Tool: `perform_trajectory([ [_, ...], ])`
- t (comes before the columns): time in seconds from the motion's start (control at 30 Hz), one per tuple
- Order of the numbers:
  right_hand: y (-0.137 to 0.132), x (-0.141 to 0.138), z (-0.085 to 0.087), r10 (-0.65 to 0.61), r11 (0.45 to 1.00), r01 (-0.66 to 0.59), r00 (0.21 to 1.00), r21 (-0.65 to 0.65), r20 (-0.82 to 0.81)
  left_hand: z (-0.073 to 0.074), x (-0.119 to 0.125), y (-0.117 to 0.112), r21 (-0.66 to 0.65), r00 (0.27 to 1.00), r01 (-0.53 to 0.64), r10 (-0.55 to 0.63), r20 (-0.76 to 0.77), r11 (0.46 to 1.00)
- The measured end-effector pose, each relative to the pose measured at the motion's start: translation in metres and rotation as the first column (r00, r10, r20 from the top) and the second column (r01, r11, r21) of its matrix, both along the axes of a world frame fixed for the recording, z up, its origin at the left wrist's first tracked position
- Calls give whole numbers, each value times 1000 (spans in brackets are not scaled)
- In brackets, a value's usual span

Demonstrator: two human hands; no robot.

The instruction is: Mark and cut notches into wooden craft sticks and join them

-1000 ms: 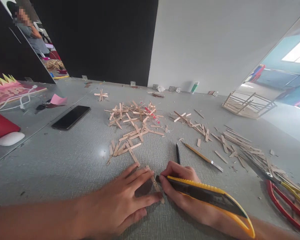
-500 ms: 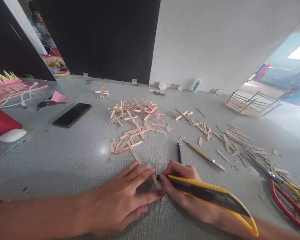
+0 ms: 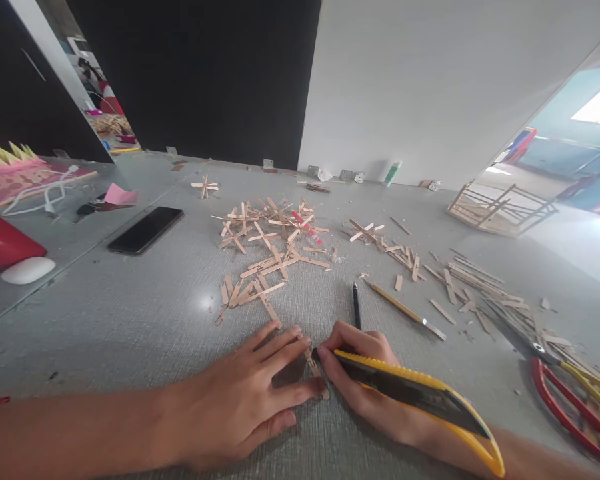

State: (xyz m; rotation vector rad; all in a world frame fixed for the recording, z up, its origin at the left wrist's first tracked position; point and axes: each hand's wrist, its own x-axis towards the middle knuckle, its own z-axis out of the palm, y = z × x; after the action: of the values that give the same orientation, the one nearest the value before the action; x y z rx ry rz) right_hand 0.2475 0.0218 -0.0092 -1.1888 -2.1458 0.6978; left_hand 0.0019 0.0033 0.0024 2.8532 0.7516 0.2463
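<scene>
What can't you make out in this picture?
Head view only:
1. Utility knife blade: hidden behind the fingertips of the right hand.
2. Wooden stick: mostly covered by the left hand.
3. Red-handled cutters: handles cut off by the right edge.
4. Small metal pieces by the wall: too small to identify.

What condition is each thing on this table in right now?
Left hand, flat, fingers pressing the stick down.
Right hand, closed around the knife.
Knife, tip at the stick.
Stick, lying flat, pinned.
Phone, screen dark, face up.
Pencil, lying loose.
</scene>
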Motion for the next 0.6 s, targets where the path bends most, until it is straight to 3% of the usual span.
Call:
perform_trajectory([
  [0.33, -7, -9, -1, -9, 1000, 10, 1000, -27, 10, 3, 3, -1, 73, 997, 41, -36, -63, 996],
  [0.6, -6, -6, 2, 69, 998, -69, 997, 4, 41, -1, 4, -1, 129, 999, 41, -39, -23, 991],
])
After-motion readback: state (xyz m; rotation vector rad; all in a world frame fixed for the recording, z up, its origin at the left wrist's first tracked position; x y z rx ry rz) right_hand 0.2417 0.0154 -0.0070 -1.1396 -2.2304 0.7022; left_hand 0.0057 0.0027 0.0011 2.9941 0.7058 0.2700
